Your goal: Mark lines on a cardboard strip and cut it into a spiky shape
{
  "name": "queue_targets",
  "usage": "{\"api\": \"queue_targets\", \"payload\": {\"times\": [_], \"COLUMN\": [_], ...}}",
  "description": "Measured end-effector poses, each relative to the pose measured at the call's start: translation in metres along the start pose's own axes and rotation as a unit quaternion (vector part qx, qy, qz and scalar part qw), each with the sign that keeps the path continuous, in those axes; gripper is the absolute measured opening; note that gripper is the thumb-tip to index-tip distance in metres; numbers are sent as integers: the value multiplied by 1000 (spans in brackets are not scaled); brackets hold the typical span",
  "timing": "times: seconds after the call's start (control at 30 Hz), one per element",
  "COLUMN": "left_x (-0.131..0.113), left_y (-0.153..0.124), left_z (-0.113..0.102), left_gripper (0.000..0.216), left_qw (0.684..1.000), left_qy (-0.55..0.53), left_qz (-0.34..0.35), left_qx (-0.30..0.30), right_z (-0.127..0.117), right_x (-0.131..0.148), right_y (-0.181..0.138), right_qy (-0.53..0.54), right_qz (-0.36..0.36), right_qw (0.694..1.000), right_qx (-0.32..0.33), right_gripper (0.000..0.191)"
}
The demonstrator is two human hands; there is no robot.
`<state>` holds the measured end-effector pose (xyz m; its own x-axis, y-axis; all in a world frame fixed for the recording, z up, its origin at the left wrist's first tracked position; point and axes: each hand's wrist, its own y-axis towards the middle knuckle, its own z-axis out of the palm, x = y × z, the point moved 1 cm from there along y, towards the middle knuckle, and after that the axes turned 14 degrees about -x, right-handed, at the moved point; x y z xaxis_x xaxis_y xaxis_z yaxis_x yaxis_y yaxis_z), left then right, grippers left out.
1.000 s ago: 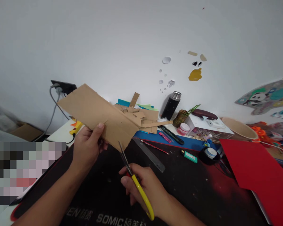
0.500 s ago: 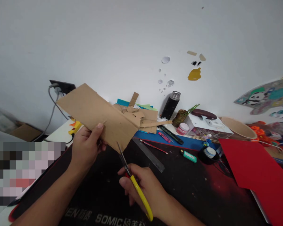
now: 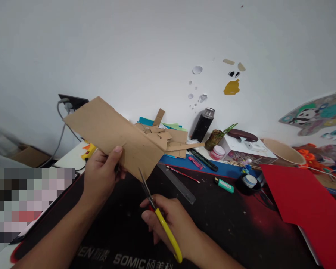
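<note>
A flat piece of brown cardboard (image 3: 112, 130) is raised above the black desk mat, tilted down to the right. My left hand (image 3: 103, 168) pinches its lower edge, thumb on top and fingers beneath. In my right hand (image 3: 170, 220) is a pair of scissors (image 3: 166, 231) with yellow and red handles. One blade lies over the cardboard's near right end, so the edge there is between the blades; the other blade is largely hidden under the board.
Cardboard scraps (image 3: 162, 136) lie in a heap by the wall. A clear ruler (image 3: 177, 185), red pencil (image 3: 183, 174), green box cutter (image 3: 203, 160) and teal case (image 3: 224, 185) rest beyond my hands. Red sheets (image 3: 302, 198) are at right, a black thermos (image 3: 203, 124) behind.
The cardboard's far left corner has shifted slightly left and up in view. Both hands and the scissors keep nearly the same position.
</note>
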<state>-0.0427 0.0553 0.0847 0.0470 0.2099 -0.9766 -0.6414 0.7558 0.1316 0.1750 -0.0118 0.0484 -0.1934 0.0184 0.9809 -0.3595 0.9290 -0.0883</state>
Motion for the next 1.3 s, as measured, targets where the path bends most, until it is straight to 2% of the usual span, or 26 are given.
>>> {"api": "queue_targets", "payload": {"times": [0.4,1.3], "left_x": [0,-1], "left_y": [1,-1], "left_z": [1,0], "left_gripper": [31,34], "left_qw": [1000,1000], "left_qy": [-21,9], "left_qz": [-6,12], "left_qx": [-10,4], "right_z": [0,-1], "right_x": [-2,4], "right_y": [1,1], "right_qy": [-9,-22], "right_qz": [-6,0], "right_qw": [1000,1000], "right_qx": [2,0], "right_gripper": [52,48]}}
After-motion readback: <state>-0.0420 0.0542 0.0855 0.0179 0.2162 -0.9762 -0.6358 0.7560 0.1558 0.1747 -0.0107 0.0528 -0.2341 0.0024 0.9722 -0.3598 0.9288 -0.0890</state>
